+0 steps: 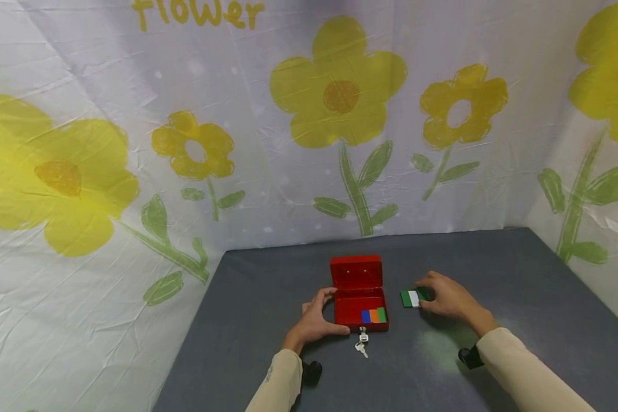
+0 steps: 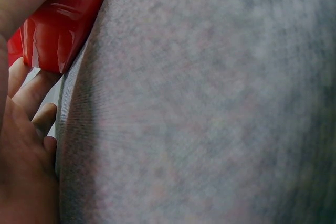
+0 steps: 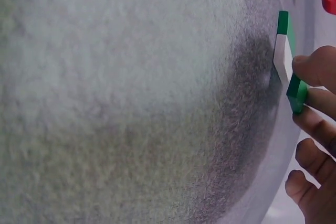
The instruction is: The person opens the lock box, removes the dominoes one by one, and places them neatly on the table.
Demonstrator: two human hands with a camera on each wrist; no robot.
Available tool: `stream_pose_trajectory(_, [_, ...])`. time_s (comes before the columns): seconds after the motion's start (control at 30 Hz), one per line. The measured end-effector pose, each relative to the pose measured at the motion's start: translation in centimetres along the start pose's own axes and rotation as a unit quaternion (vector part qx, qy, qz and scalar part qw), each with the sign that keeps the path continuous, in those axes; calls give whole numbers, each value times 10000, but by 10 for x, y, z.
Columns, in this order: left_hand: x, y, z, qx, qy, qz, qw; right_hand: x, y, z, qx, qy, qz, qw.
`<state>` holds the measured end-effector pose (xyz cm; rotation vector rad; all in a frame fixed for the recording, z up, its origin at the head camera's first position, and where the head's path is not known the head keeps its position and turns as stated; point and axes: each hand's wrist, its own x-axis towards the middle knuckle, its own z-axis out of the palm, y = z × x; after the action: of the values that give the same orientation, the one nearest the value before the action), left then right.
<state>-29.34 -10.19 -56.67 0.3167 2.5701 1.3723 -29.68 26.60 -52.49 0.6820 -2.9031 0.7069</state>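
Observation:
A red cash box (image 1: 346,309) stands on the table with its lid (image 1: 357,274) raised. My left hand (image 1: 313,324) grips its left side, thumb at the front corner and fingers along the side toward the back. Inside, at the front right, a blue block (image 1: 365,316), an orange block (image 1: 373,316) and a green block (image 1: 381,315) lie side by side. Right of the box, my right hand (image 1: 452,300) pinches another green block (image 3: 297,93) between thumb and fingers. Beside that block are a white block (image 1: 414,298) and a further green block (image 1: 405,298).
Keys (image 1: 361,348) hang from the lock at the box's front and lie on the grey table (image 1: 401,377). A white cloth backdrop (image 1: 268,200) with painted yellow flowers rises behind the table and along its sides.

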Motion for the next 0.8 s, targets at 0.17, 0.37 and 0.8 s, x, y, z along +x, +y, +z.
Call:
stream_pose_trajectory(0.17, [0,0,0,-17,-3,1,10000,1,0,-2,-83,-59,20,9999])
stream_pose_trajectory(0.37, [0,0,-1,0,-16,67,10000,1,1,1,-201,-81,-91,9997])
stream_pose_trajectory(0.8, [0,-1,0,-80,20,38,10000,1,-2,2,-95,-149,-44,9998])
